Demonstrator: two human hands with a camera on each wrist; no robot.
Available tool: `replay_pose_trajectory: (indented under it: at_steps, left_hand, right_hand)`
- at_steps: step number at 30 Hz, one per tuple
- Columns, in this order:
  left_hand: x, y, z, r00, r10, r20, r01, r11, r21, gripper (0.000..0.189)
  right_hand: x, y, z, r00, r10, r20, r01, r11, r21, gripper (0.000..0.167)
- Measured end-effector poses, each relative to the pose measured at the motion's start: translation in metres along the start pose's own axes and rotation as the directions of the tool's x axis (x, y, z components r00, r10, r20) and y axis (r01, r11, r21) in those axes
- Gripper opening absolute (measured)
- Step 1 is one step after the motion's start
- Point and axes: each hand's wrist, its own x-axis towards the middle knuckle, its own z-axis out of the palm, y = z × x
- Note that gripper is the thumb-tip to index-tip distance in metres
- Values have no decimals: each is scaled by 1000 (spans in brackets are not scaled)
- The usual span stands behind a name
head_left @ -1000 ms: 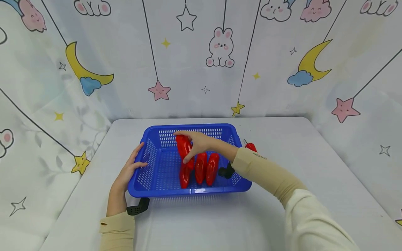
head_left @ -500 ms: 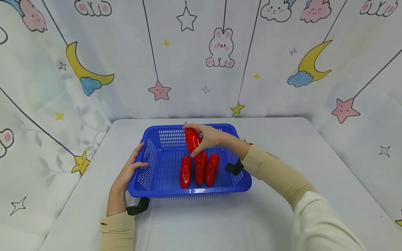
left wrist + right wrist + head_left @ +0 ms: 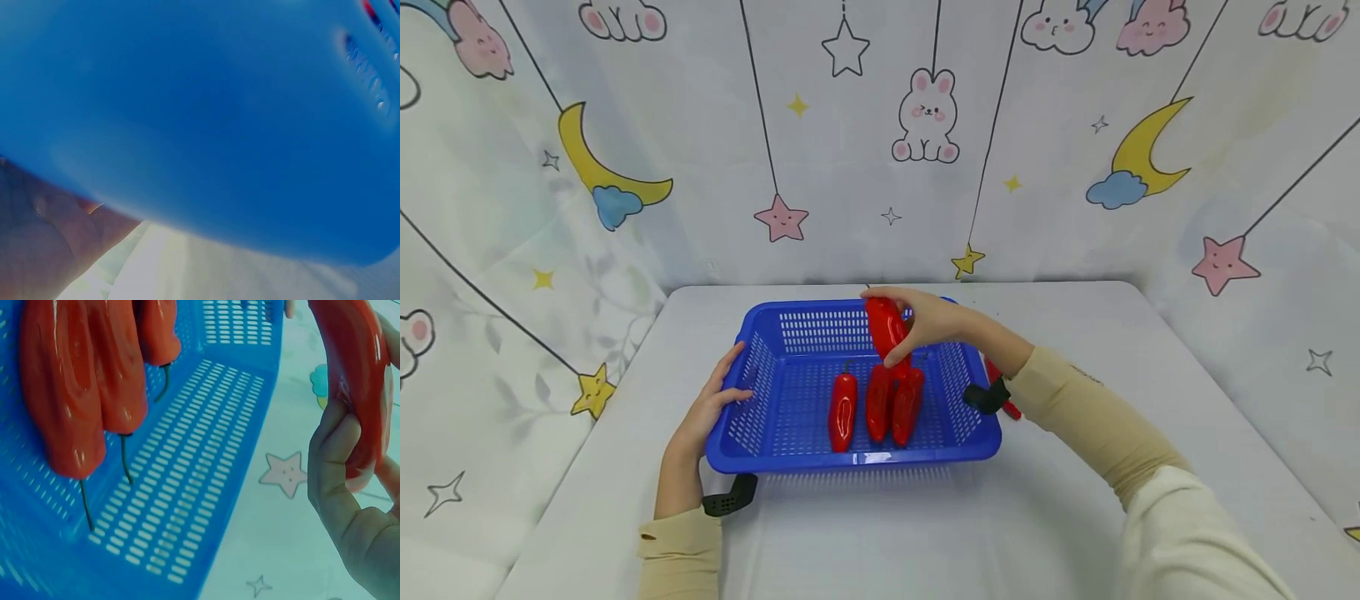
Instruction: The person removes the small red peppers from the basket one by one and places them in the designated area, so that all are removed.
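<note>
My right hand (image 3: 934, 318) holds a glossy red chili pepper (image 3: 884, 325) above the blue plastic basket (image 3: 853, 463), toward its back right. In the right wrist view, the fingers wrap round that pepper, whose top end is cut off by the frame. Three more red peppers (image 3: 843, 412) lie side by side in the basket, with thin dark stems showing in the right wrist view. At the basket's left side, my left hand (image 3: 696, 421) grips the rim, thumb over the edge. The left wrist view is mostly filled by the blurred basket wall (image 3: 206, 125).
Another red pepper (image 3: 1012, 411) lies on the white table (image 3: 1075, 333) just right of the basket, partly hidden by the right forearm. A dark camera is worn on each wrist. Behind the table hangs a patterned cloth (image 3: 850, 167) with moons, stars and rabbits.
My right hand has carried the held pepper rightward and a little up, from the left pepper to over the right ones. The left hand and basket stay put.
</note>
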Motion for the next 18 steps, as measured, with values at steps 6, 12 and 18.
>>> replay_pose_trajectory:
  at_steps: [6,12,18]
  left_hand:
    - [0,-1,-1,1000,-6,-7,6,1000,12,72]
    - [0,-1,0,1000,-7,-8,7,1000,13,71]
    - [0,0,0,1000,-8,-8,8,1000,12,71]
  right_hand:
    - [-13,4,-9,999,42,12,-42,998,42,94]
    - [-21,9,-17,999,49,20,-50,998,49,95]
    - [-29,16,-23,998,49,26,-51,996,68,96]
